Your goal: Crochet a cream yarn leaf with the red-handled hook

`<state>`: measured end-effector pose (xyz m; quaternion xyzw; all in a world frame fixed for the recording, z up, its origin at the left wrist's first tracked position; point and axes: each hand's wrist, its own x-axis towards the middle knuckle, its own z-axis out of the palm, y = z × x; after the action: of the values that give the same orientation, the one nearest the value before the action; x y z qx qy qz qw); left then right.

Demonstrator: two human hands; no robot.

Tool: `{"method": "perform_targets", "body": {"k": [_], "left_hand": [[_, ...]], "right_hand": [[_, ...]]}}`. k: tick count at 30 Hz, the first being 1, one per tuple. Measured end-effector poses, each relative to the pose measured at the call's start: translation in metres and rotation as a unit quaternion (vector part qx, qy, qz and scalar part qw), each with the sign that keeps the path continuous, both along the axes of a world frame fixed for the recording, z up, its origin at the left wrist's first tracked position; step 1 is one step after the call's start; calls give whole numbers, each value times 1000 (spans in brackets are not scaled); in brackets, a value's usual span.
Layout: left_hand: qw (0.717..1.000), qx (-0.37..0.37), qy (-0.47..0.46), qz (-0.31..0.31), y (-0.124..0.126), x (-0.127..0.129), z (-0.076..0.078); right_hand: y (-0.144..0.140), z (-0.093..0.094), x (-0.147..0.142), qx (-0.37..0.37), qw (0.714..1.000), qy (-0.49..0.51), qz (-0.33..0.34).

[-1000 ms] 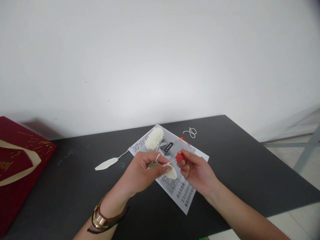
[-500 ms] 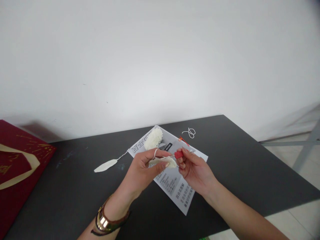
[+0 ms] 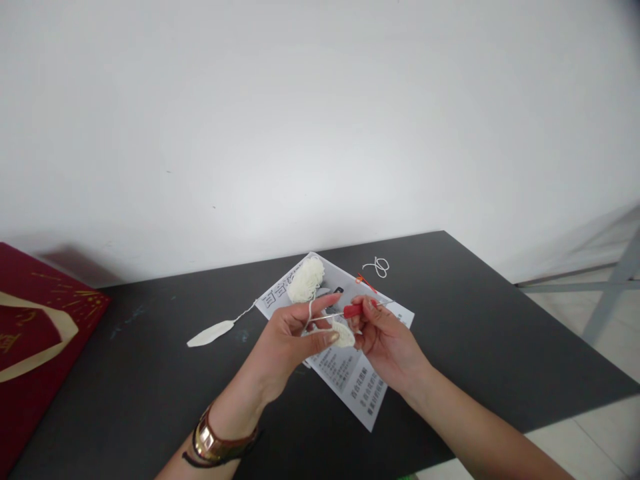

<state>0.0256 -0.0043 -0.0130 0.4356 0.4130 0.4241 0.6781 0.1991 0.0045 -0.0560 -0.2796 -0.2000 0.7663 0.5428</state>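
My left hand [image 3: 295,333] pinches a small cream crochet piece [image 3: 343,335] between thumb and fingers, with white yarn looped over its raised index finger. In my right hand [image 3: 383,333] is a crochet hook [image 3: 354,310] with a red grip, its thin metal shaft pointing left toward the yarn. The fingertips of my right hand are close to the crochet piece's right edge; whether they touch it I cannot tell. Behind my left hand, a ball of cream yarn [image 3: 305,280] rests on a printed sheet [image 3: 373,400].
A finished-looking white leaf-shaped crochet piece [image 3: 210,333] with a yarn tail lies left on the dark table [image 3: 150,373]. Orange-red strips [image 3: 367,283] and a white yarn loop [image 3: 381,267] lie behind the sheet. A red gift bag [image 3: 45,340] stands at the left; a white wall rises behind.
The red-handled hook has tilted flatter, and more of its shaft shows. The crochet piece now hangs lower, with its end fanned out, and my left index finger is extended further.
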Motion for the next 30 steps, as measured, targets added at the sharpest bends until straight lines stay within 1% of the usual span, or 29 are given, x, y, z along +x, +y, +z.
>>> {"method": "perform_targets", "body": {"k": [3,6,11,13,15,17,20,24,30], "left_hand": [[1000,-5,-1,0,0,0,-1],[1000,10,20,-2,0,1,-1],[996,51,74,13,0,0,1],[993,70,97,21,-1,0,1],[991,73,109,24,-2,0,1],[992,62,105,19,-3,1,1],[997,43,67,8,-4,2,3],[999,24,23,5,-4,3,8],[999,24,20,0,-1,1,9]], "right_hand": [[1,0,0,2,1000,5,5],[1,3,0,10,1000,-2,6],[2,8,2,50,996,-62,-31],[2,8,2,56,994,-77,-45],[2,9,3,58,993,-88,-50],[2,9,3,61,992,-97,-50],[3,8,3,59,993,-94,-47],[4,5,3,43,997,-69,-16],[3,4,3,31,998,-55,-4]]}}
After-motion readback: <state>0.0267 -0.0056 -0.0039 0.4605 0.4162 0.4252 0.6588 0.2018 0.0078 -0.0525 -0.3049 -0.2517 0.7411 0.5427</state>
